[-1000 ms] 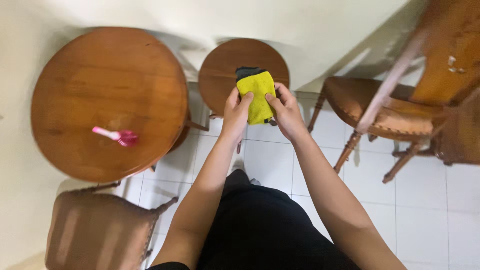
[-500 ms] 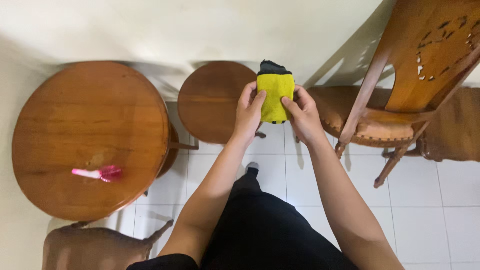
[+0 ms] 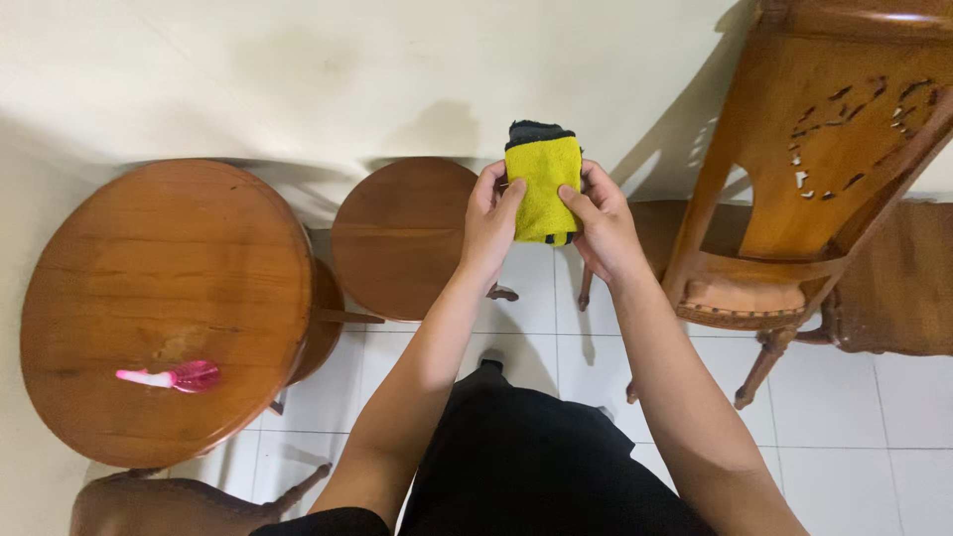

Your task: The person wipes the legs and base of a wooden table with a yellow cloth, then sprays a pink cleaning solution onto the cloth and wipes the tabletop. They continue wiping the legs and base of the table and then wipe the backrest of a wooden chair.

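My left hand and right hand are both up in front of me, closed on the same folded yellow cloth. Left thumb pins its 9 o'clock edge, right thumb presses the face from the 3 o'clock side, other fingers wrapped behind where I can't see them. Cloth sits btwn the two hands, held in the air w/ nothing under it but floor. Its long axis runs 12 to 6, upright, w/ a dark grey layer peeking out at the 12 o'clock end. Both hands are equally near, each gripping the lower half, so the top half stands free above my fingertips.

Going outward: at 9 o'clock from the left hand, just beside and below it, is the small round stool. Further out at 8 o'clock is the big round table, w/ a pink brush lying on it near its 6 o'clock edge, well apart from my hands. At 3 o'clock from the right hand, close by, stands a carved wooden chair. Wall is at 12, tiled floor below.
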